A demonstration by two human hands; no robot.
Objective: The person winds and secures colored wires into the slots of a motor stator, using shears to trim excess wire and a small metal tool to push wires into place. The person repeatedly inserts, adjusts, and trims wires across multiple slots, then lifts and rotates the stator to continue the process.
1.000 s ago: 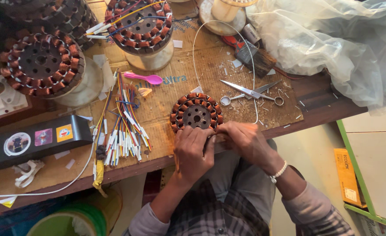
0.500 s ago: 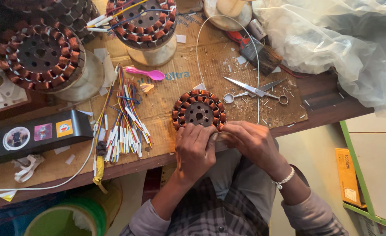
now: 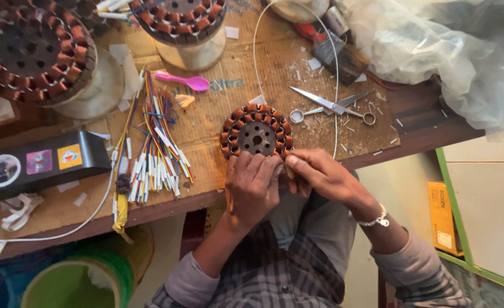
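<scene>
- The small copper-wound stator (image 3: 256, 132) lies flat on the cardboard sheet (image 3: 218, 108), at the bench's near edge; both hands now meet at its near rim.
- Left hand (image 3: 254, 183): fingers curled together, tips pressing on the stator's near edge; a pinch cannot be told.
- Right hand (image 3: 319, 174): fingers closed, seemingly pinching something thin beside the rim, too small to identify.
- Compared with 1 second ago, the stator sits unmoved and the hands have drawn closer together, so the work remains at that same rim spot.
- Scissors (image 3: 331, 106) lie right of the stator, the wire bundle (image 3: 156, 149) left.
</scene>
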